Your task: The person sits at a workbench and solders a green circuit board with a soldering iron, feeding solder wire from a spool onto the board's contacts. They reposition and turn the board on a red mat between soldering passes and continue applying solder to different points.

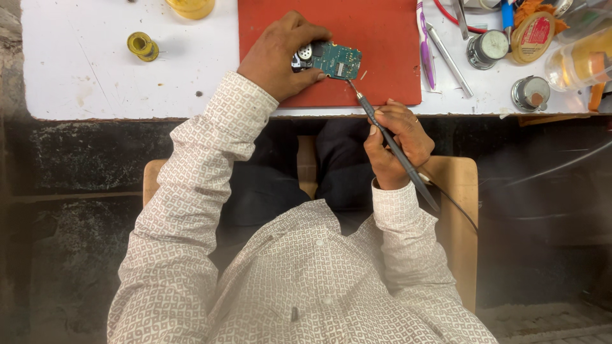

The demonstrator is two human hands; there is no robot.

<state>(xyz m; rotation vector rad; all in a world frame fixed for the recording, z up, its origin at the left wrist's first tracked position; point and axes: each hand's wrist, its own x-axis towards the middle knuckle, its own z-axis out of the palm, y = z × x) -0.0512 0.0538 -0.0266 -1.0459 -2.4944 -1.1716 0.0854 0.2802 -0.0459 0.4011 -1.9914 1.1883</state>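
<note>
The green circuit board (336, 60) lies on the red mat (382, 57) at the near edge of the desk (83, 70). Your left hand (280, 54) clamps its left end. Your right hand (395, 143) grips the soldering iron (392, 143) like a pen, tip touching the board's lower right corner. Judgement: soldering is in progress, not finished. Solder spool (141, 46), toothbrush (426, 44) and tins (489, 48) stand apart.

The left hand (278, 56) reaches toward twelve o'clock, arm stretched from the shoulder at seven o'clock, fingers curled closed in a pinch with the thumb underneath. The right hand (395, 150) sits nearer the body at about three o'clock, elbow bent, fingers wrapped shut in a pen-like grip, knuckles turned outward.
</note>
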